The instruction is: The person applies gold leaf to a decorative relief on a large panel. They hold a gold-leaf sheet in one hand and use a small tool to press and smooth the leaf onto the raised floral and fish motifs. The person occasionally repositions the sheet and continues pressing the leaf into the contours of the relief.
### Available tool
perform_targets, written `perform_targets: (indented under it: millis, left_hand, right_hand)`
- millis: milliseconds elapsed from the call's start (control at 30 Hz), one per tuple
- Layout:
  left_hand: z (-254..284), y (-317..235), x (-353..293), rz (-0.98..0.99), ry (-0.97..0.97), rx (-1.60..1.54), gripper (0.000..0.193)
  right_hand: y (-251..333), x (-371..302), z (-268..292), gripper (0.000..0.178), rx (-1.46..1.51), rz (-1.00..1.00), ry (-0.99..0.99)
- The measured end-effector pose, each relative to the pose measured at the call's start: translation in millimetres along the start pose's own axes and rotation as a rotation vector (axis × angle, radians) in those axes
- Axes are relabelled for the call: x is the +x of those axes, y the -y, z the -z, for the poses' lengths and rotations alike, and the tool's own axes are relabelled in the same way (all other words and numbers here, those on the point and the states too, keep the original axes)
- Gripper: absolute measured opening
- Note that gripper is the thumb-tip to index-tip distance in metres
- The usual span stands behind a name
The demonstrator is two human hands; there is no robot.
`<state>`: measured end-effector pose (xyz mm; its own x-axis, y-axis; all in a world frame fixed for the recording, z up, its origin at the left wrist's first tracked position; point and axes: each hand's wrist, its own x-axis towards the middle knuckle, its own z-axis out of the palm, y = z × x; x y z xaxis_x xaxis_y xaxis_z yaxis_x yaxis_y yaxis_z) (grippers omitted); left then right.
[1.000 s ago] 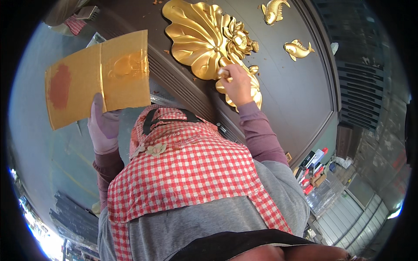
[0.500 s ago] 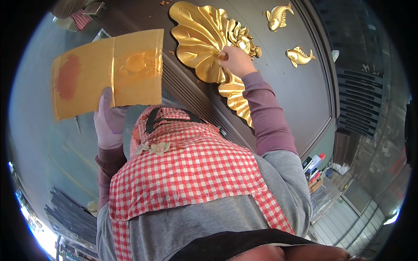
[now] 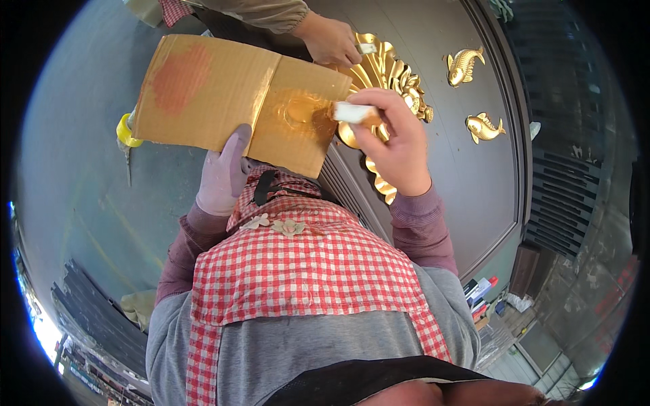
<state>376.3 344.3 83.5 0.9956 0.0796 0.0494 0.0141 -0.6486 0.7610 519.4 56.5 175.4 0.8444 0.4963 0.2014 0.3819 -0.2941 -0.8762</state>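
Note:
My left hand, in a pale lavender glove, grips the lower edge of a sheet of cardboard. The cardboard bears a red patch and a glossy puddle of gold paint. My bare right hand pinches a small white-bodied brush. Its brown tip is at the paint's right side; whether it touches is hard to tell. Behind the hand, a gold lotus-leaf relief on a dark panel is partly hidden by the cardboard and my hand.
From the top, a co-worker's hand reaches to the relief, holding a small pale tool. Two gold fish sit on the panel's right. A yellow-handled pointed tool lies left of the cardboard. Various items are at lower right.
My right hand has come from the gold relief back to the cardboard with the brush. The cardboard has shifted right and tilted. A co-worker's hand has entered at the top.

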Motion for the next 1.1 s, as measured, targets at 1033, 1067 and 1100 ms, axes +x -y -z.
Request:
perform_targets:
  millis: [1033, 1067, 1100]
  left_hand:
    - [33, 31, -19, 0.537, -0.381, -1.010, 0.045]
    - [35, 23, -15, 0.603, -0.394, -1.153, 0.045]
    - [35, 22, -16, 0.604, -0.377, -1.134, 0.045]
  right_hand:
    - [-159, -28, -48, 0.026, -0.369, -0.167, 0.119]
    - [-156, -21, -53, 0.025, -0.356, -0.133, 0.117]
    - [-155, -16, -59, 0.025, -0.367, -0.136, 0.138]
